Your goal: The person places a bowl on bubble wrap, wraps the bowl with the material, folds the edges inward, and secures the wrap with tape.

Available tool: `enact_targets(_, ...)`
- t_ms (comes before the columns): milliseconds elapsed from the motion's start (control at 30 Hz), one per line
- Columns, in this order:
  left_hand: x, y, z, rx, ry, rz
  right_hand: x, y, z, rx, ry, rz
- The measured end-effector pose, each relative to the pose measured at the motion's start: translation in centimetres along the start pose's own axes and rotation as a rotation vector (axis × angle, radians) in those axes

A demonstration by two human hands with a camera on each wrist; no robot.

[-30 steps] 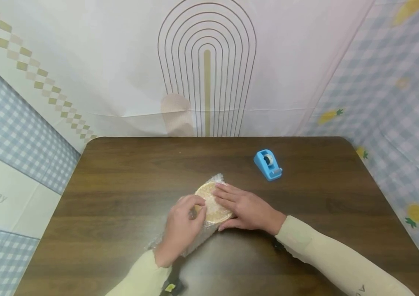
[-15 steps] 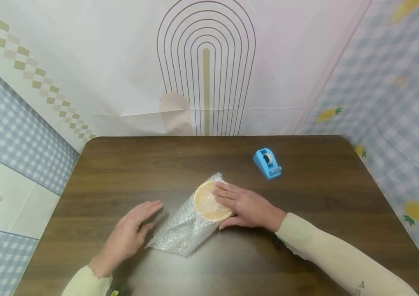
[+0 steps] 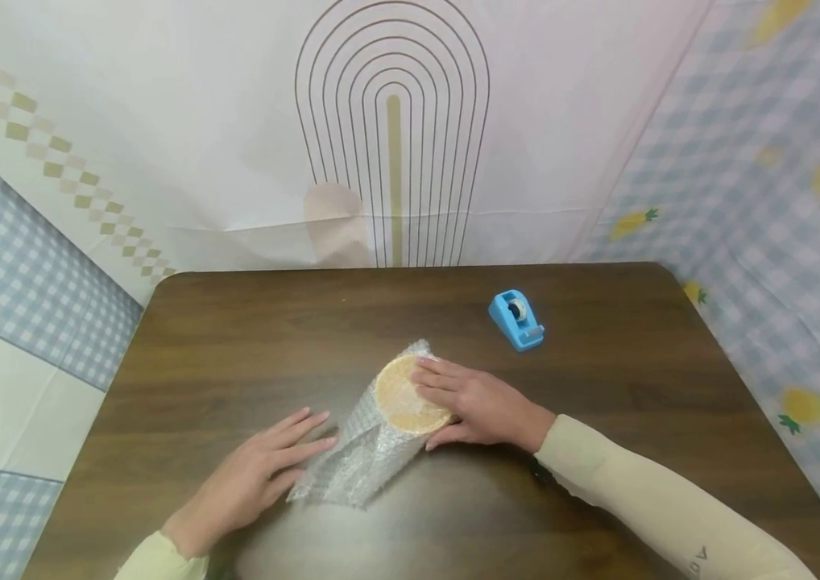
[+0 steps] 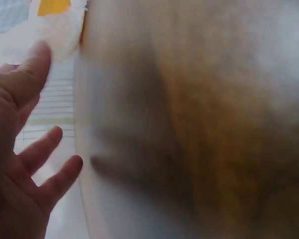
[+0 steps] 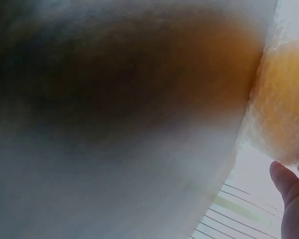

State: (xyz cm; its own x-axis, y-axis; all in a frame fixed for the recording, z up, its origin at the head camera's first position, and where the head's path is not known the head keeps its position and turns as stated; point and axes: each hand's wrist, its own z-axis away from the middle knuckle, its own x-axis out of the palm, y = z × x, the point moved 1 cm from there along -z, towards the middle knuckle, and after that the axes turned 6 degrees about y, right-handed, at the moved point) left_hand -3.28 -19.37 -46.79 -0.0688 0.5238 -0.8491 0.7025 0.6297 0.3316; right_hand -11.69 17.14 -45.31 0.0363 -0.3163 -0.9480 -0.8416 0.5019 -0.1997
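Observation:
A round yellow object (image 3: 397, 399), flat on its visible face, stands on the table in clear bubble wrap (image 3: 362, 467). The wrap trails from it toward the lower left in a loose flap. My right hand (image 3: 486, 404) holds the object from the right, fingers over its face and thumb low at the near side. In the right wrist view, the wrapped yellow object (image 5: 284, 99) shows between thumb and fingers. At the flap's left edge is my left hand (image 3: 254, 467), fingers spread and straight; whether the fingertips touch the wrap cannot be told.
A blue tape dispenser (image 3: 517, 321) with a roll in it stands behind and right of the wrapped object. The brown wooden table (image 3: 250, 322) ends at a patterned white cloth (image 3: 236, 161) along its back edge. Checked cloth hangs at both sides.
My left hand has left the yellow object's face, drawn back left, then come down by the flap's left edge with fingers spread. My right hand stays on the object.

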Motion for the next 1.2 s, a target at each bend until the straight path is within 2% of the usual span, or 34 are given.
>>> enact_targets(133, 0.0, 0.1, -0.4, 0.053, 0.047, 0.018, 0.0, 0.0, 0.0, 0.007, -0.008, -0.001)
enact_targets(267, -0.1, 0.4, -0.5, 0.083, 0.033, 0.009, -0.1, -0.1, -0.1, 0.002, -0.011, 0.0)
enact_targets(400, 0.0, 0.8, -0.5, 0.156, 0.016, -0.026, -0.2, -0.2, -0.1, 0.007, -0.013, -0.002)
enact_targets(533, 0.2, 0.9, -0.3, 0.201, 0.027, -0.037, -0.3, -0.2, -0.1, 0.013, -0.017, -0.004)
enact_targets(667, 0.2, 0.8, -0.3, 0.187, 0.046, 0.009, -0.3, -0.2, -0.1, 0.009, -0.022, -0.001)
enact_targets(733, 0.1, 0.7, -0.4, 0.172, 0.066, 0.062, -0.2, -0.2, -0.1, 0.008, -0.024, 0.0)
enact_targets(900, -0.1, 0.3, -0.9, 0.153, 0.16, 0.189, -0.2, -0.1, -0.2, 0.003, -0.023, -0.001)
enact_targets(1067, -0.4, 0.1, -1.8, 0.118, 0.224, 0.22, -0.2, -0.1, -0.2, 0.002, -0.027, 0.01)
enact_targets(1200, -0.9, 0.0, -2.7, 0.07, 0.234, 0.248, -0.2, -0.2, -0.3, 0.002, -0.03, 0.02)
